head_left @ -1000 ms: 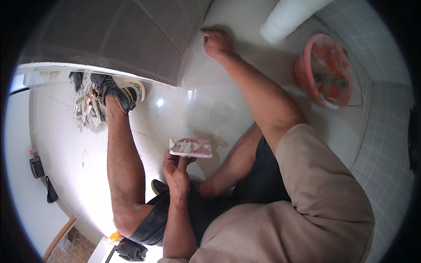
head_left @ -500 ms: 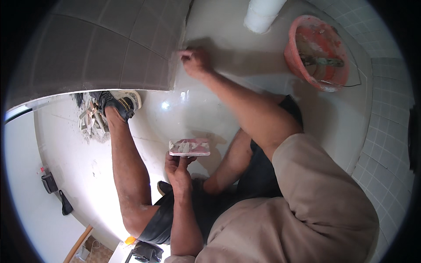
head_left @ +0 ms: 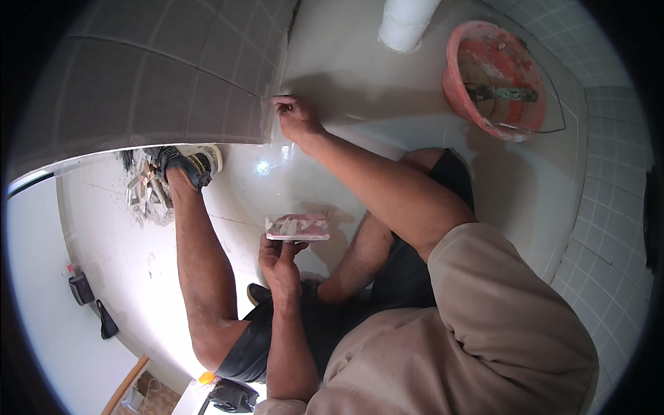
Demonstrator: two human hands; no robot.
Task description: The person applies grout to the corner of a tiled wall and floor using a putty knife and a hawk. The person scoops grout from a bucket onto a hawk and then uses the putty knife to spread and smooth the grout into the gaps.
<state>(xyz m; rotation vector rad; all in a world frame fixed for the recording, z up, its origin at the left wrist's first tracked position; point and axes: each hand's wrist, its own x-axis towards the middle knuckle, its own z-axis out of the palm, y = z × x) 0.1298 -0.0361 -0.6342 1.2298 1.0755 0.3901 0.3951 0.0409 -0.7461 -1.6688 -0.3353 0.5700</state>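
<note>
My left hand (head_left: pixel 280 266) holds a small flat pinkish board (head_left: pixel 297 227) from below, fingers and thumb under it. Whitish paste is smeared across the board's top. My right hand (head_left: pixel 299 119) is stretched out to the outer edge of the grey tiled wall (head_left: pixel 228 104). Its fingers are curled together, their tips at the tile edge; whatever they may hold is too small to make out.
A red bucket (head_left: pixel 453 76) with a wire handle stands at the far right, a paste-covered tool (head_left: pixel 508 93) inside. A white pipe (head_left: pixel 407 24) rises from the floor beyond my right hand. Rubble (head_left: pixel 149 190) lies by my left shoe (head_left: pixel 181 164).
My right hand has moved slightly down and left along the tile edge. The board in my left hand has risen slightly in view and tilted flatter.
</note>
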